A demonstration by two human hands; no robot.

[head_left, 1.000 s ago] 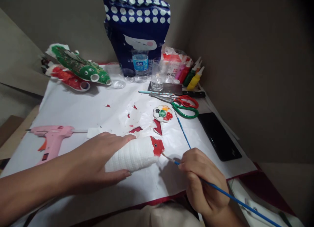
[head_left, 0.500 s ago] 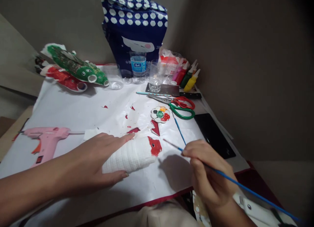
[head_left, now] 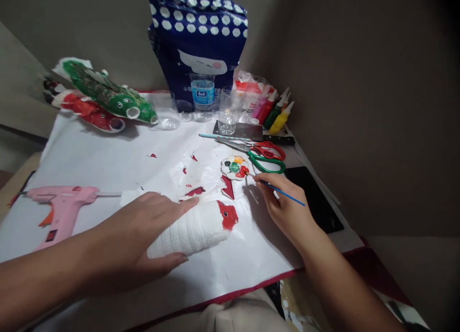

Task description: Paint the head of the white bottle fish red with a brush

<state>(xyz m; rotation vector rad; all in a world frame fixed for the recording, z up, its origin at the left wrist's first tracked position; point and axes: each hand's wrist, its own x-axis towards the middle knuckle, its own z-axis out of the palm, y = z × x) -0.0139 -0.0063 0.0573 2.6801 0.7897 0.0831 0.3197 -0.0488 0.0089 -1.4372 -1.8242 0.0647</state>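
My left hand (head_left: 154, 236) is closed around a white, ribbed fish-shaped craft body (head_left: 196, 229) that lies on the table; its right end is painted red with a small dark eye. In my right hand (head_left: 283, 198) is a thin blue paintbrush (head_left: 283, 193). The brush tip touches the red paint in a flower-shaped paint palette (head_left: 226, 171), which also holds green, black and orange paint. Torn red and white scraps (head_left: 227, 187) lie between the palette and the craft body.
A pink glue gun (head_left: 64, 198) lies at left, two painted fish (head_left: 115, 99) behind it. Toward the back stand a blue bag (head_left: 201, 40), clear cups (head_left: 203, 97) and paint bottles (head_left: 280, 119). A cleaver (head_left: 247, 131), scissors (head_left: 268, 162) and a black phone (head_left: 316, 198) are at right.
My right hand has moved forward and left, bringing the brush tip from beside the red end to the palette's red paint. My left hand stays on the craft body.
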